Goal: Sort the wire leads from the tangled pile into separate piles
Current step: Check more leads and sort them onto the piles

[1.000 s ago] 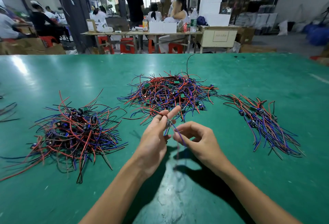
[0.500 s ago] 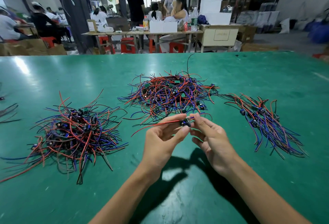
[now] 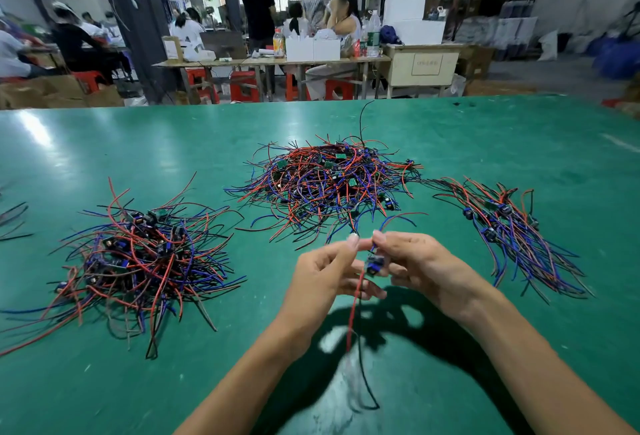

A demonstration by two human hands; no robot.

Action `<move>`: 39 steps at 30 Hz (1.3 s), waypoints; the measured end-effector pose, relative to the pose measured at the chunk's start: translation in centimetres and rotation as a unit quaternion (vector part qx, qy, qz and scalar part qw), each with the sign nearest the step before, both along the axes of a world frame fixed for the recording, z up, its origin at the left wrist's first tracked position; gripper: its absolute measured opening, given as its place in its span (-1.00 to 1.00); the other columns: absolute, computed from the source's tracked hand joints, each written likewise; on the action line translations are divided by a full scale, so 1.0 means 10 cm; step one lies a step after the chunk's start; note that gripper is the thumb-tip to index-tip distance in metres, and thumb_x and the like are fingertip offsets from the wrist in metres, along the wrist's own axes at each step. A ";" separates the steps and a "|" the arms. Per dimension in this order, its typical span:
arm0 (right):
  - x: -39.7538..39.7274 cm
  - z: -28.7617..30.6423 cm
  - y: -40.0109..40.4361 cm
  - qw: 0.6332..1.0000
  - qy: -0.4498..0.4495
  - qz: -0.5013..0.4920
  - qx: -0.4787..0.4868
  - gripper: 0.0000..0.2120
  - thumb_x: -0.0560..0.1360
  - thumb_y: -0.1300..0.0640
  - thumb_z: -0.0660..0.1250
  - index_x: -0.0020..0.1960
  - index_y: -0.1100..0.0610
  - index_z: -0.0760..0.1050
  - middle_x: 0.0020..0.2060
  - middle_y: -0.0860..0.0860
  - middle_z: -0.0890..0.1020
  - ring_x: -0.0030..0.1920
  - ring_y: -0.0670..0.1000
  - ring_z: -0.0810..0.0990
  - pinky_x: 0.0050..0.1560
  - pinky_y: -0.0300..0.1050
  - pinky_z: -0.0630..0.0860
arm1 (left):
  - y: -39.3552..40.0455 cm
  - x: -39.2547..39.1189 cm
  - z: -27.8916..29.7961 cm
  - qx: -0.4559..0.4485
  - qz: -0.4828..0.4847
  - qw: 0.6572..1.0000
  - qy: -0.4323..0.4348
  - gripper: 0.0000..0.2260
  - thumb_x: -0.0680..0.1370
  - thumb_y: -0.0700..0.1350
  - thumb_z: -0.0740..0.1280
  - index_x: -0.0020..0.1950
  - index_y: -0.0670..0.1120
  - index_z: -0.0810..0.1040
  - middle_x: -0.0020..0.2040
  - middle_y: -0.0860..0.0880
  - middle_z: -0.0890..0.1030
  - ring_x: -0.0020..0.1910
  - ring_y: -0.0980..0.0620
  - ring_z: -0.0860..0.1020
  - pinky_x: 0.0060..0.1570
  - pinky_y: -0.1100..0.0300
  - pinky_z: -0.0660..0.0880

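Note:
A tangled pile [image 3: 325,182] of red, blue and black wire leads with small green boards lies mid-table. A looser pile [image 3: 138,254] sits to the left, and a combed-out pile [image 3: 512,234] of leads lies to the right. Above the table in front of the middle pile, my left hand [image 3: 325,272] and my right hand [image 3: 419,265] hold one wire lead [image 3: 374,263] between them. My left fingertips pinch its upper wires. My right thumb and fingers pinch the wires just above its small blue component. Its red and black wires hang down toward me.
The green table [image 3: 104,150] stretches wide; a few black wires [image 3: 14,220] lie at its far left edge. Beyond the far edge are work tables, red stools, white boxes and several people.
The lead was held level with its red wire pointing left; now it hangs upright with the red and black wires swinging down. Both hands have shifted slightly right.

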State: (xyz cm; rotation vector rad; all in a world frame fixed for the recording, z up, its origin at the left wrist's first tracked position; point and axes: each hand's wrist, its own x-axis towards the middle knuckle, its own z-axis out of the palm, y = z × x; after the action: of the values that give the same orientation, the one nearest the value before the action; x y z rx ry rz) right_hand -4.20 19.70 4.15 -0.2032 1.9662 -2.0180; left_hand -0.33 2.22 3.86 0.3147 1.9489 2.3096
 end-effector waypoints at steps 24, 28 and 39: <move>0.09 -0.29 -0.54 0.979 0.119 -0.168 -0.007 -0.68 0.61 0.27 0.24 -0.28 0.11 0.59 -0.32 0.02 0.67 -0.40 -0.07 0.50 -0.44 -0.29 0.40 | -0.01 -0.05 -0.07 -0.140 0.069 0.988 -0.012 -0.71 0.53 -0.21 0.36 -0.39 -0.18 0.68 -0.47 -0.15 0.59 -0.55 -0.04 0.42 -0.54 0.25 0.38; 0.00 -0.33 -0.48 0.970 0.092 -0.226 0.015 -0.73 0.58 0.19 0.22 -0.24 0.10 0.59 -0.29 0.15 0.67 -0.53 -0.01 0.42 -0.47 -0.21 0.32 | 0.00 -0.03 -0.07 -0.163 0.020 0.986 -0.031 -0.79 0.51 -0.19 0.39 -0.29 -0.19 0.73 -0.31 -0.18 0.69 -0.55 0.02 0.39 -0.52 0.28 0.36; -0.17 -0.38 -0.15 0.878 0.279 -0.341 0.188 -0.82 0.59 0.04 0.09 -0.05 -0.03 0.47 -0.12 -0.08 0.69 -0.29 -0.03 0.57 -0.20 -0.07 0.45 | 0.02 0.04 -0.03 -0.134 -0.132 0.978 -0.085 -0.78 0.51 -0.19 0.33 -0.27 -0.16 0.72 -0.25 -0.19 0.71 -0.45 -0.01 0.41 -0.47 0.28 0.34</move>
State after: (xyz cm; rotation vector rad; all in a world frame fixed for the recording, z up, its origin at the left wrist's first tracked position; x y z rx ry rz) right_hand -5.86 18.24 0.40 0.0172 3.1098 -2.0237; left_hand 0.05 2.38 3.55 0.3176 1.9668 1.8223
